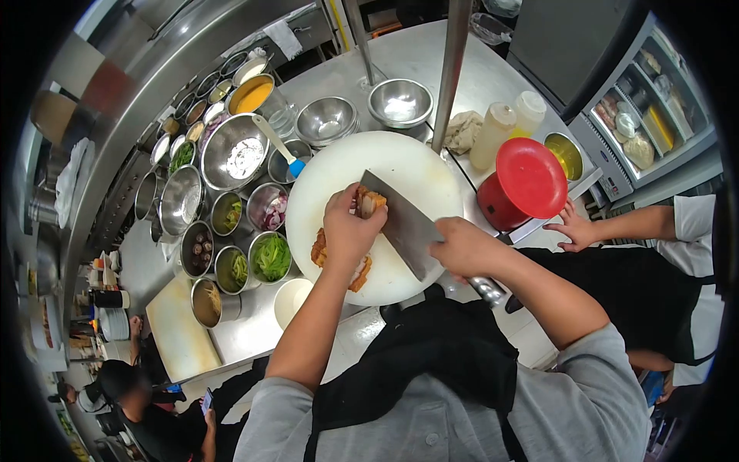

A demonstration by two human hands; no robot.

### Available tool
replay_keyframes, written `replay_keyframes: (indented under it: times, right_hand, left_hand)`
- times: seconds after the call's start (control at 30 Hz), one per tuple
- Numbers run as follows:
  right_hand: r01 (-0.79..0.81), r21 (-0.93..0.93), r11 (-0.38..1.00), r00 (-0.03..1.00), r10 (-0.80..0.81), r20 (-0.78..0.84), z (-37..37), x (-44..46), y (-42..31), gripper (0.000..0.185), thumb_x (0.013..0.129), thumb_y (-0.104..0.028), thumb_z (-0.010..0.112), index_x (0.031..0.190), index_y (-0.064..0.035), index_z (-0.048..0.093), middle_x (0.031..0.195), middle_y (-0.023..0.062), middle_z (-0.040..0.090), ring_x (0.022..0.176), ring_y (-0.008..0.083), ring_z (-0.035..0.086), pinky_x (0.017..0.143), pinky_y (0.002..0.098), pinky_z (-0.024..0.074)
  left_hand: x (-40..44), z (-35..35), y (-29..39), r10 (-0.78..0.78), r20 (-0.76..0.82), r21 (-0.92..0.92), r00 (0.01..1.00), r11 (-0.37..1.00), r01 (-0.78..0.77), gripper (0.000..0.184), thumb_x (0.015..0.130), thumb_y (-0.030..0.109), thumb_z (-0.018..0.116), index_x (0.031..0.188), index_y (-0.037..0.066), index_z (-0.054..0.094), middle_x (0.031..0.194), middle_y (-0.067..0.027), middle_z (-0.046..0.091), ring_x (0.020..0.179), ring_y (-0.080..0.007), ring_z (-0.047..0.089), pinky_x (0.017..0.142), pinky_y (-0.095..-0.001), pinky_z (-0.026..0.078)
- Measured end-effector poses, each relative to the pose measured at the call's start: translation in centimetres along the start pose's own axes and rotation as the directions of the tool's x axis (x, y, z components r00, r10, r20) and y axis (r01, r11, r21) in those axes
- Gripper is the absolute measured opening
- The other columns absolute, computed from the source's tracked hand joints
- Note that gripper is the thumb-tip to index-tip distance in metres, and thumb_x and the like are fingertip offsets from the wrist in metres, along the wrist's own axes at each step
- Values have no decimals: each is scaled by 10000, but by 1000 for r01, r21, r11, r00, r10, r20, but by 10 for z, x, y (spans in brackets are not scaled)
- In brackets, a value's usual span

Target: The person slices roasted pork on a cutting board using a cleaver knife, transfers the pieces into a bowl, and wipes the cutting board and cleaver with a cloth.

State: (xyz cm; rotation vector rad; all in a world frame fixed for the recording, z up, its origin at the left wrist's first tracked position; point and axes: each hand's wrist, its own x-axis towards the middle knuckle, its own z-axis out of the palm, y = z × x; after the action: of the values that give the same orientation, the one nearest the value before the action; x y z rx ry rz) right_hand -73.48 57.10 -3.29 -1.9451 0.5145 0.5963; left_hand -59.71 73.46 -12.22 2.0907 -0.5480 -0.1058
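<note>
My left hand is closed on a piece of crispy-skinned roast pork, fingertips pressing it down on a round white cutting board. More roast pork lies beneath and beside that hand, partly hidden by it. My right hand grips a cleaver by its handle, whose metal end sticks out below the fist. The broad blade slants across the board, its upper corner right beside the held pork. Whether the edge is in the meat, I cannot tell.
Left of the board are steel pots of cut greens, sliced onions and a spatula. Steel bowls stand behind. To the right are squeeze bottles, a red container and another person's hand. A metal post rises behind the board.
</note>
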Motion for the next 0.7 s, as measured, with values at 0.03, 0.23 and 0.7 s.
replay_keyframes:
  times: [0.03, 0.23, 0.7]
  right_hand:
    - [18, 31, 999, 1000, -18, 2, 3, 7, -1, 254, 956, -152, 547, 952, 94, 486, 633, 180, 584, 468, 275, 612, 453, 402, 497]
    - [48, 137, 989, 998, -44, -34, 9, 39, 0, 287, 975, -158, 547, 1013, 120, 488, 647, 165, 579, 449, 244, 577, 426, 386, 470]
    - [128, 296, 947, 991, -115, -62, 43, 58, 13, 278, 978, -147, 558, 1059, 102, 464, 614, 93, 528, 426, 206, 542, 398, 373, 455]
  left_hand:
    - [0, 1, -3, 33, -24, -1, 999, 999, -33, 623, 718, 237, 811, 1240, -51, 630, 1103, -165, 657, 968, -276, 638, 881, -378, 526]
    - [2, -2, -10, 61, -105, 24, 993, 998, -59, 636, 742, 216, 826, 1283, -44, 613, 1037, -122, 651, 857, -162, 645, 697, -281, 551]
    - [5, -5, -27, -86, -174, -59, 981, 995, 77, 643, 757, 267, 795, 1242, -112, 607, 1006, -148, 689, 907, -198, 655, 809, -325, 537]
